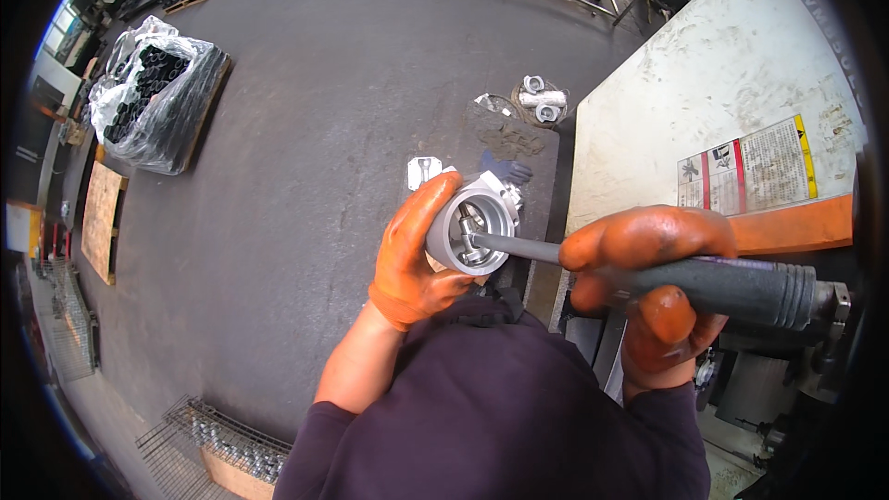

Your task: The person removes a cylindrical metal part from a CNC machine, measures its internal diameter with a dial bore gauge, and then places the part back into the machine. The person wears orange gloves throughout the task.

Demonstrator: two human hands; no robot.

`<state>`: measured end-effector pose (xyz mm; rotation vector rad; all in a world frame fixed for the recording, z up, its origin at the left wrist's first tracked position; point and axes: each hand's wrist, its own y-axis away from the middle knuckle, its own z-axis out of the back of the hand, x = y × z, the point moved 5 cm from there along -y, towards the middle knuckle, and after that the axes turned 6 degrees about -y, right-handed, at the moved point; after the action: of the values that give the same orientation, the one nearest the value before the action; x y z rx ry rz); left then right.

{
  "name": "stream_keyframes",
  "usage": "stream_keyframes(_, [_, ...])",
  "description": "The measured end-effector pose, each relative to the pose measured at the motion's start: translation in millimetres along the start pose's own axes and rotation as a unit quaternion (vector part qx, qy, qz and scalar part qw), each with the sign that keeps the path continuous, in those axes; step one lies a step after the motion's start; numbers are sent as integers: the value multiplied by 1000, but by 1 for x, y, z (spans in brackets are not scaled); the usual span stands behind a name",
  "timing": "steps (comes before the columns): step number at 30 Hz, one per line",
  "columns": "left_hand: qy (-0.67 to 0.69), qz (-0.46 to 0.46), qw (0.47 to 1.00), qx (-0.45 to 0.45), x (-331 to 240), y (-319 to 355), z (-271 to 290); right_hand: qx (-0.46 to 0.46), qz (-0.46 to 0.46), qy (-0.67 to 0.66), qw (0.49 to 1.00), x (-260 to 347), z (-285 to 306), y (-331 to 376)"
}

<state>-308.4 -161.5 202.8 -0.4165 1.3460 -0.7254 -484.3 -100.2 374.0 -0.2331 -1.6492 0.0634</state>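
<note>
My left hand (414, 255), in an orange rubber glove, grips a silver-grey metal housing (505, 215) by its side. The round open mouth of the housing faces up toward me, and metal parts show inside it. In my right hand (654, 268), gloved the same way, is a thick dark tool (741, 292) with a ribbed rear end and a metal fitting. Its thin grey shaft (523, 248) points left, with the tip inside the mouth of the housing. I cannot tell the exact kind of tool. Both gloves look wet.
A white machine panel (681, 102) with a warning label stands close on my right. Beyond the housing lie a dark blue glove (507, 169) and several metal castings (546, 104). Plastic-wrapped black parts (153, 97) sit on a pallet at far left; a wire basket (222, 449) stands lower left.
</note>
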Motion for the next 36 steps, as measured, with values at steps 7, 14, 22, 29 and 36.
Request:
stream_keyframes(7, [-18, 6, 999, 27, 2, -2, 0, 46, -92, -93, 990, -8, 3, 0])
stream_keyframes(14, [23, 76, 995, 53, -5, -4, 1, 134, -158, -119, 971, -8, 16, -9])
stream_keyframes(22, [-47, 57, 997, -18, -13, -4, 3, 173, 133, -44, 975, -6, 8, -14])
stream_keyframes(29, [-78, 51, 995, -17, -16, -4, 12, 168, 153, -35, 973, -10, 6, -10])
stream_keyframes(36, [-74, 60, 995, 0, -15, -2, 13, 180, 132, -44, 974, -13, 8, -10])
